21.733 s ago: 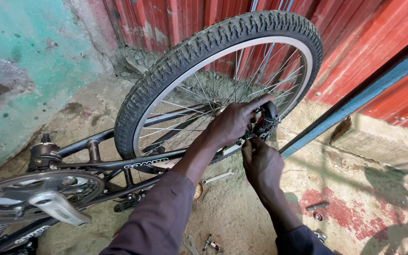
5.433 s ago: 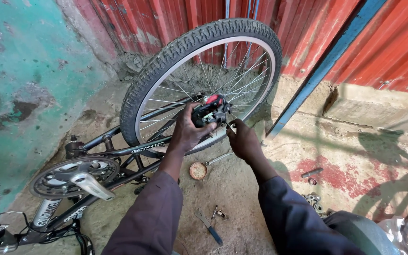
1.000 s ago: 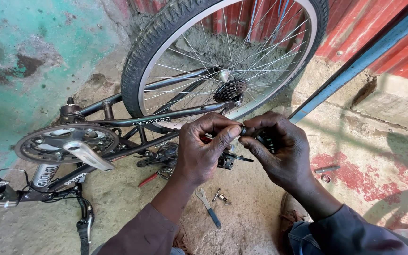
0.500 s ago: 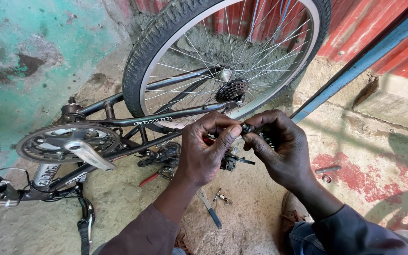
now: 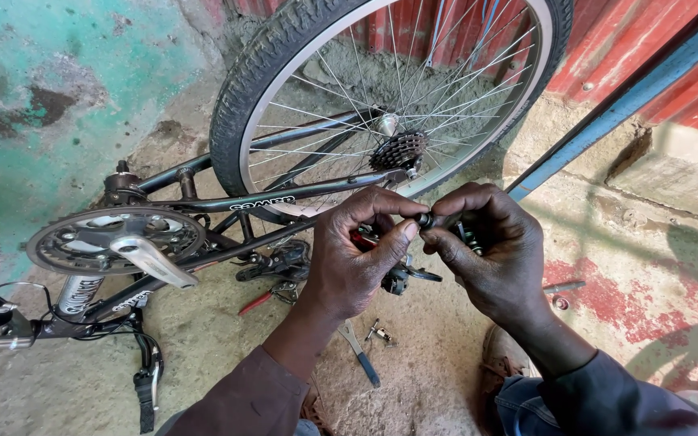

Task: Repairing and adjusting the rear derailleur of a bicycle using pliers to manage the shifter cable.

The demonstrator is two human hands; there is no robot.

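Note:
My left hand (image 5: 357, 258) and my right hand (image 5: 490, 254) meet in front of me, both pinching a small dark metal part (image 5: 425, 219) between thumbs and fingertips. More of the part, with springs or small pulleys, is partly hidden in my right palm. Just behind my hands stands the rear wheel (image 5: 389, 97) of an upside-down black bicycle (image 5: 203, 210), with its rusty sprocket cluster (image 5: 399, 150). The chainring and crank (image 5: 119, 242) are to the left.
On the dirt floor below my hands lie a blue-handled tool (image 5: 361, 355), red-handled pliers (image 5: 256, 303) and small loose bolts (image 5: 381, 333). A blue metal bar (image 5: 607, 113) leans at the right against a red corrugated wall (image 5: 648, 48). A green wall (image 5: 34, 89) is at left.
Over the last second my hands stay together on the small part, fingers shifting slightly. Earlier they worked at the wheel hub; the part has since come away from the bicycle into my hands.

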